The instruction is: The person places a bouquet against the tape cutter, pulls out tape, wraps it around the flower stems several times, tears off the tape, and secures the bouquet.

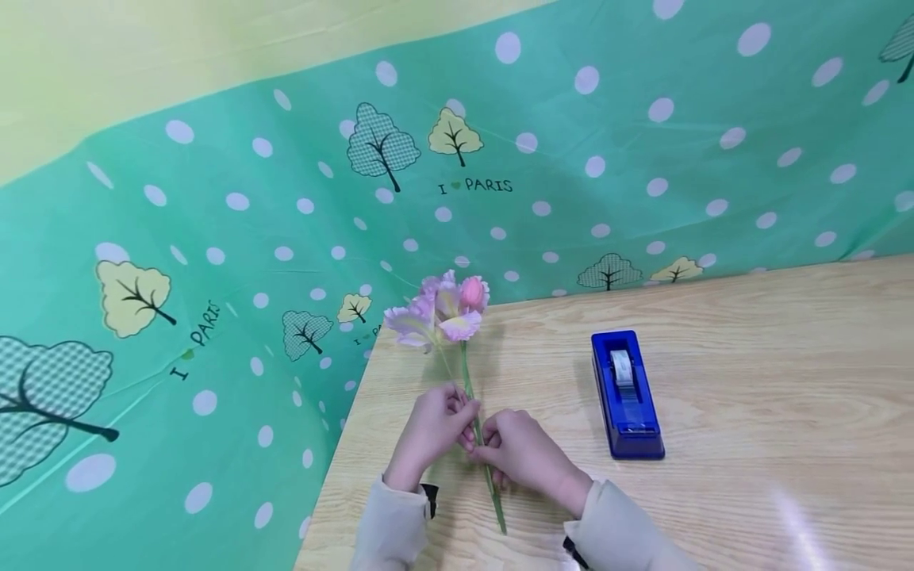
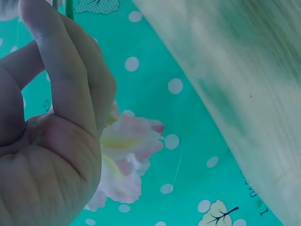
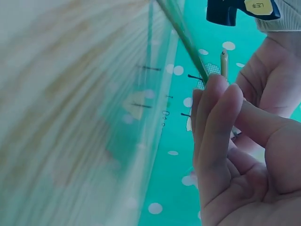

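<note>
A small bunch of flowers with ruffled lilac-pink petals (image 1: 410,323) and one pink bud (image 1: 473,293) is held over the table, blooms pointing away from me. My left hand (image 1: 437,420) pinches the green stems (image 1: 466,369) below the blooms. Just lower down, my right hand (image 1: 524,452) grips the same stems between thumb and fingers; one long stem end (image 1: 498,507) sticks out beneath it. In the left wrist view, petals (image 2: 129,146) show behind the palm. The right wrist view has a long stem (image 3: 186,44) and a shorter cut stem end (image 3: 224,63) near the fingertips.
To the right of my hands stands a blue tape dispenser (image 1: 635,412) with a roll of tape (image 1: 623,369) in it. The light wooden table (image 1: 771,381) meets a green dotted cloth (image 1: 571,222) at its back and left edges.
</note>
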Motion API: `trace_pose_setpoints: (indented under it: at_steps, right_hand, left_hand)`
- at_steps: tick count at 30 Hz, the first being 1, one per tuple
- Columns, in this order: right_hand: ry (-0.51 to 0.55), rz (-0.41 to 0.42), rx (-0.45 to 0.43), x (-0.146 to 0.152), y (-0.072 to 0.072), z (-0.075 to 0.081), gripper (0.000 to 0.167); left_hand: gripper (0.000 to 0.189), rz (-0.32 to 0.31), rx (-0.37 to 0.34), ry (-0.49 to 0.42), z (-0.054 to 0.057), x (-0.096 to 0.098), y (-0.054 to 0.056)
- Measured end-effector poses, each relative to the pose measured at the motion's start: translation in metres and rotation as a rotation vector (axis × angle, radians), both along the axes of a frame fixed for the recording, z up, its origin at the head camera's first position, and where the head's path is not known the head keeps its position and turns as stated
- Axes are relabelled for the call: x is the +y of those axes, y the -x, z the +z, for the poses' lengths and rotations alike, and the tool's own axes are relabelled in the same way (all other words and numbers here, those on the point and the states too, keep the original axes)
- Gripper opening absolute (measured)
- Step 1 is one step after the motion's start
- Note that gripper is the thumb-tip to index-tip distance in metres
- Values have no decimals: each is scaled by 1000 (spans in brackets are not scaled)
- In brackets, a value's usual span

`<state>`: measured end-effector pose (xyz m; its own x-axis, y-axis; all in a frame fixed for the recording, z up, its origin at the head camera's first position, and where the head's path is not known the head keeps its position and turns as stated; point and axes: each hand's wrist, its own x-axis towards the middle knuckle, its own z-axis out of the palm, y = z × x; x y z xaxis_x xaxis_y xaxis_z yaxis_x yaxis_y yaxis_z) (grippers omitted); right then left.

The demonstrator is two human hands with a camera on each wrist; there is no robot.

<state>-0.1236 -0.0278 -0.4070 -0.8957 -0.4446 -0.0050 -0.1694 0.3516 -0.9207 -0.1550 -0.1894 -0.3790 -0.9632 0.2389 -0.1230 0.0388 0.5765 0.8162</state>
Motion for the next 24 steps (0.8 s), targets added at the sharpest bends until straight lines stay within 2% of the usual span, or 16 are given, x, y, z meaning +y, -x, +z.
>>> trace_pose_setpoints:
  at_steps: [5, 14, 17, 20, 22, 24]
  right_hand:
    - [18, 30, -26, 4, 0, 0, 24]
    - [7, 40, 16, 8, -3, 3, 24]
    - [-8, 49, 39, 8, -4, 5, 27]
    - [-36, 55, 63, 11, -6, 6, 31]
    - [-56, 57, 75, 15, -7, 7, 32]
    - [-71, 56, 83, 19, -8, 7, 32]
  left_hand:
    - [18, -5, -17, -18, 3, 0, -1]
    - [26, -8, -30, -2, 8, -3, -3]
    - [35, 27, -31, 59, 14, -5, -5]
    - [42, 71, -5, 175, 25, -7, -11]
    - [42, 60, 46, 258, 34, -9, -15]
    - [34, 7, 139, 325, 41, -11, -19]
